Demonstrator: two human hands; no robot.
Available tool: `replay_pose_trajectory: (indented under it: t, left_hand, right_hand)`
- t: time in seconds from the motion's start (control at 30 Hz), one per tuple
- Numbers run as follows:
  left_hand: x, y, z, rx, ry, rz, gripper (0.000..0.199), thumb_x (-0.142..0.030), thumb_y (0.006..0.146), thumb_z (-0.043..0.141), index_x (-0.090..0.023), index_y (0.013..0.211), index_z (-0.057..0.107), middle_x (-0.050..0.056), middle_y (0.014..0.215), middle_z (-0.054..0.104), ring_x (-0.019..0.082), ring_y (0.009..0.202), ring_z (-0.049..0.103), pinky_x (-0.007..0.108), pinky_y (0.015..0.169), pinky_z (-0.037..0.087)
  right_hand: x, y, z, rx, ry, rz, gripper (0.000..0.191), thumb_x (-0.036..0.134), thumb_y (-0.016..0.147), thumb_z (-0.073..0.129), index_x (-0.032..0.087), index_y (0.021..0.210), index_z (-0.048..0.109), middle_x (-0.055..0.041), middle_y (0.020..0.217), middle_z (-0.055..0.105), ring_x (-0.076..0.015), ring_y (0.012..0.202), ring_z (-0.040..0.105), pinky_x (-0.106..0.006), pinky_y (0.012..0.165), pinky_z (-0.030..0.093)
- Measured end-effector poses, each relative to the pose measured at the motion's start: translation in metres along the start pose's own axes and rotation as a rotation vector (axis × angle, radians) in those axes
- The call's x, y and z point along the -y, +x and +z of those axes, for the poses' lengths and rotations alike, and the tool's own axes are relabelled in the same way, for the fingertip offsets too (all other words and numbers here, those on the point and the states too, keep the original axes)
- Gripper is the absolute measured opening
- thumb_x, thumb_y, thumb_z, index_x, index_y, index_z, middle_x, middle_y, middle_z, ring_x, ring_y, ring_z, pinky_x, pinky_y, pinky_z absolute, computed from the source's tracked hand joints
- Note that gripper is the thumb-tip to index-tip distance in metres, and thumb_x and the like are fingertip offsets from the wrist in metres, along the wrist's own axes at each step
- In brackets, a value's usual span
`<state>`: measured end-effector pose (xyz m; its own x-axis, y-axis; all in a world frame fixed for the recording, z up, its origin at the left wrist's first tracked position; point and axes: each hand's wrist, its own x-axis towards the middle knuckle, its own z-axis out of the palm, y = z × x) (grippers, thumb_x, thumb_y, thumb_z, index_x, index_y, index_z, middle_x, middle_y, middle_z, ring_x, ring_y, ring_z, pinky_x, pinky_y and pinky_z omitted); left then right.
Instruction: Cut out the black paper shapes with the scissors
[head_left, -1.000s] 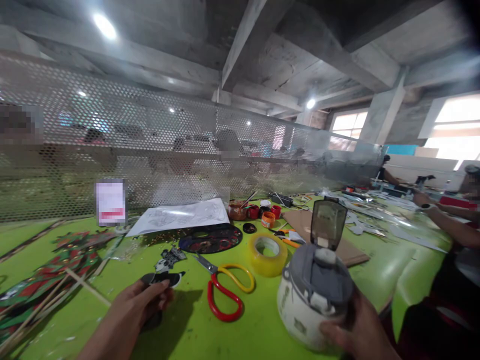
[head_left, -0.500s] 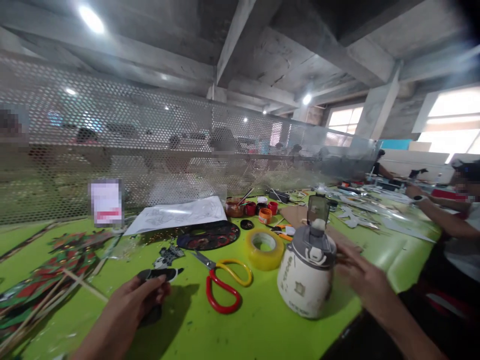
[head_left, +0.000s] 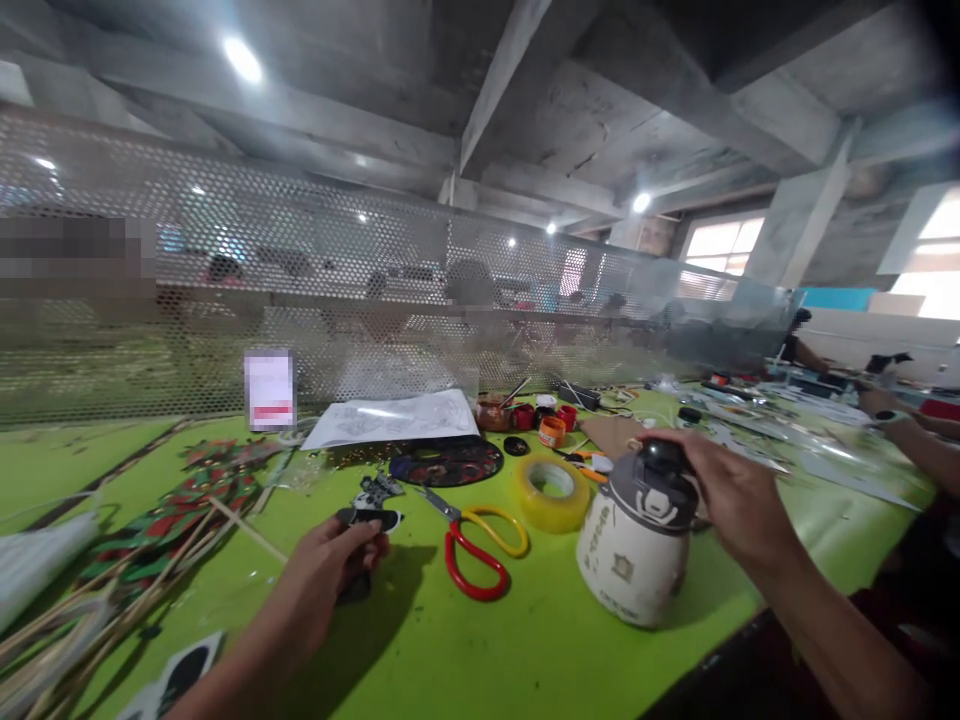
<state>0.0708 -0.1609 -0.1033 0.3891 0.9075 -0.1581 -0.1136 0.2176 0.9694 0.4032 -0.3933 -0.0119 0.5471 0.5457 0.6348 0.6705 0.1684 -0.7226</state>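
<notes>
the left hand [head_left: 341, 560] reaches forward, thumb and fingers pinching a black-and-white cutout [head_left: 386, 519] above the green table [head_left: 540, 655]. the right hand [head_left: 731, 490] arches palm-down, fingers bent over the flip cap [head_left: 663, 458] of a white water bottle [head_left: 634, 560] — whether gripping, i can't tell. scissors [head_left: 454, 518] and a tape roll [head_left: 531, 503] lie between; a perforated metal partition [head_left: 337, 310] stands behind.

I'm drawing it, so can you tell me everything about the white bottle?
The white bottle stands on the green table, right of the yellow tape. Its rounded body has small markings; its grey, plastic-looking top has a pale clasp and a dark cap that looks closed. The right hand touches the cap.
</notes>
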Motion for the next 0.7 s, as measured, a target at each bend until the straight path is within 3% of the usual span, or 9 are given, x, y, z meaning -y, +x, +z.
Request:
replay_pose_trajectory:
  t: [0.1, 0.27, 0.47, 0.57, 0.63, 0.7]
  left_hand:
    - [-0.001, -0.002, 0.003, -0.001, 0.000, -0.013, 0.023, -0.029, 0.064, 0.076, -0.013, 0.070, 0.060, 0.006, 0.064, 0.069, 0.015, 0.057, 0.060, 0.024, 0.055, 0.045]
    - [-0.001, -0.001, 0.002, 0.039, 0.016, 0.030, 0.022, -0.030, 0.066, 0.074, -0.012, 0.065, 0.061, 0.004, 0.058, 0.065, 0.011, 0.049, 0.054, 0.022, 0.049, 0.041]
    - [0.000, -0.001, 0.001, 0.004, 0.002, 0.035, 0.019, -0.026, 0.066, 0.073, -0.013, 0.067, 0.060, 0.006, 0.061, 0.067, 0.013, 0.054, 0.058, 0.022, 0.054, 0.045]
    - [-0.002, -0.002, 0.002, 0.010, 0.006, 0.038, 0.018, -0.026, 0.067, 0.072, -0.013, 0.066, 0.059, 0.005, 0.060, 0.066, 0.013, 0.052, 0.057, 0.022, 0.052, 0.044]
    - [-0.002, -0.003, 0.003, 0.002, -0.007, 0.043, 0.017, -0.024, 0.066, 0.072, -0.013, 0.068, 0.059, 0.005, 0.060, 0.066, 0.012, 0.052, 0.056, 0.022, 0.052, 0.043]
    - [-0.003, -0.004, 0.004, 0.001, -0.013, 0.039, 0.017, -0.024, 0.066, 0.072, -0.013, 0.069, 0.059, 0.005, 0.061, 0.067, 0.012, 0.052, 0.056, 0.022, 0.053, 0.043]
  right_hand:
    - [0.001, -0.017, 0.005, -0.018, -0.103, -0.100, 0.021, 0.036, 0.088, 0.060, 0.026, 0.100, 0.075, -0.0052, 0.109, 0.073, -0.0263, 0.106, 0.064, -0.043, 0.099, 0.045]
    - [-0.006, -0.022, 0.014, -0.018, -0.145, -0.231, 0.025, 0.025, 0.093, 0.053, 0.025, 0.112, 0.070, -0.0061, 0.116, 0.070, -0.0224, 0.112, 0.061, -0.042, 0.104, 0.042]
    - [-0.002, -0.023, 0.010, -0.005, -0.231, -0.292, 0.026, 0.029, 0.093, 0.051, 0.024, 0.109, 0.070, -0.0053, 0.120, 0.066, -0.0212, 0.119, 0.056, -0.040, 0.108, 0.038]
    - [0.002, -0.035, 0.008, -0.096, -0.342, -0.156, 0.047, 0.043, 0.085, 0.058, 0.017, 0.124, 0.060, -0.0128, 0.130, 0.056, -0.0284, 0.120, 0.054, -0.045, 0.105, 0.040]
    - [0.004, -0.046, 0.011, -0.152, -0.429, 0.019, 0.074, 0.052, 0.077, 0.063, 0.013, 0.137, 0.046, -0.0197, 0.124, 0.057, -0.0352, 0.105, 0.062, -0.053, 0.090, 0.049]
    - [0.005, -0.055, 0.016, -0.144, -0.503, 0.168, 0.086, 0.053, 0.069, 0.069, 0.016, 0.141, 0.041, -0.0204, 0.118, 0.062, -0.0391, 0.095, 0.065, -0.057, 0.080, 0.051]
